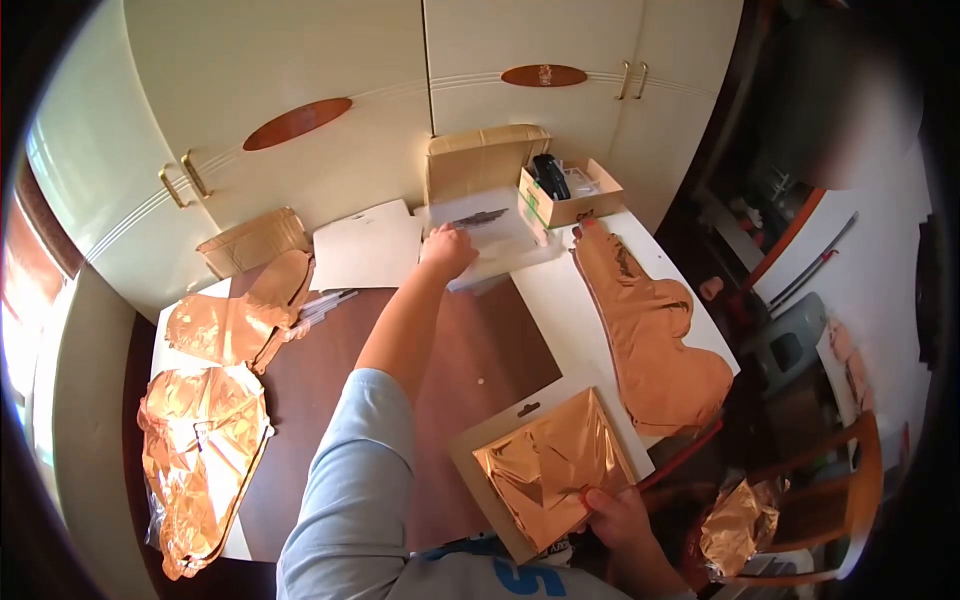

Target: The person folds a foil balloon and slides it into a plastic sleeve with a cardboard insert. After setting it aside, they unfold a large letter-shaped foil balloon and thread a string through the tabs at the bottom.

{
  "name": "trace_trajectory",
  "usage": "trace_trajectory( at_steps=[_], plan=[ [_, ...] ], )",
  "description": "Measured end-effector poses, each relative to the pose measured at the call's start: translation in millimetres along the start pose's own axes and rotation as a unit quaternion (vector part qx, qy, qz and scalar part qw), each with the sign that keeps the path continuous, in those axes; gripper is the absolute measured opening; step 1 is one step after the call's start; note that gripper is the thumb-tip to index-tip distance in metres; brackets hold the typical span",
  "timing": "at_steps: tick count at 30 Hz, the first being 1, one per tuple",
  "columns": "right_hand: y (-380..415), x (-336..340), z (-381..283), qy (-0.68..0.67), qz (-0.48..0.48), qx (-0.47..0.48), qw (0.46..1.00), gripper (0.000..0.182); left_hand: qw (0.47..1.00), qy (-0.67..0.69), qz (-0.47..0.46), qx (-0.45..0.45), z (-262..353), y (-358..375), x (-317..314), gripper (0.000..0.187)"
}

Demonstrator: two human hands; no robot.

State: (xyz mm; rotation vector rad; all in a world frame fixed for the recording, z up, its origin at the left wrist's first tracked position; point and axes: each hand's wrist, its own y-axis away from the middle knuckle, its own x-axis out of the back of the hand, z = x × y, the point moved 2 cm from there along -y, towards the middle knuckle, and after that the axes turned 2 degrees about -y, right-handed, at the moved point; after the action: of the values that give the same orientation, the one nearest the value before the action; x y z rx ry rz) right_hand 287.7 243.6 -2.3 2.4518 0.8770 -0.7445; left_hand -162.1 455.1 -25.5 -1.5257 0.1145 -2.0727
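My right hand [615, 518] grips the lower right edge of a cardboard backing card [480, 455] with a hang hole. Against that card lies a folded rose-gold foil balloon [555, 462], under my right thumb. My left hand [449, 250] reaches to the back of the table, its fingers closed on the left edge of a clear plastic bag [500, 245]. Dark print shows on the plastic; its near edge is blurred. Left of this hand are white sheets [368, 245]. My left fingertips are partly hidden.
Flat foil balloons lie at the left [240, 315], front left [205, 460] and right [650, 340] of the brown and white table [330, 420]. An open carton [575, 205] holds a black object. Behind stand cabinets [290, 60]; a wooden chair [860, 490] is at right.
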Motion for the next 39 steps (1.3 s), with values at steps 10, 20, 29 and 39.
trace_trajectory(
  at_steps=[10, 20, 29, 39],
  plan=[
    [-32.1, 8.1, -8.1, 0.041, 0.026, -0.008, 0.999, 0.027, 0.98, 0.122, 0.135, -0.085, 29.0, 32.2, 31.2, 0.025],
    [-8.0, 22.0, 17.2, 0.149, -0.039, 0.016, 0.988, 0.011, 0.799, 0.404, -0.44, 0.072, 90.6, 249.5, 204.2, 0.025],
    [35.2, 32.7, 57.3, 0.178, -0.057, -0.064, 0.98, 0.01, 0.86, 0.389, -0.318, 0.093, 90.3, 323.8, 221.2, 0.029],
    [13.3, -24.7, 39.9, 0.048, 0.044, -0.028, 0.997, 0.025, 0.815, 0.383, -0.41, 0.147, 83.2, 304.7, 204.0, 0.046]
  ],
)
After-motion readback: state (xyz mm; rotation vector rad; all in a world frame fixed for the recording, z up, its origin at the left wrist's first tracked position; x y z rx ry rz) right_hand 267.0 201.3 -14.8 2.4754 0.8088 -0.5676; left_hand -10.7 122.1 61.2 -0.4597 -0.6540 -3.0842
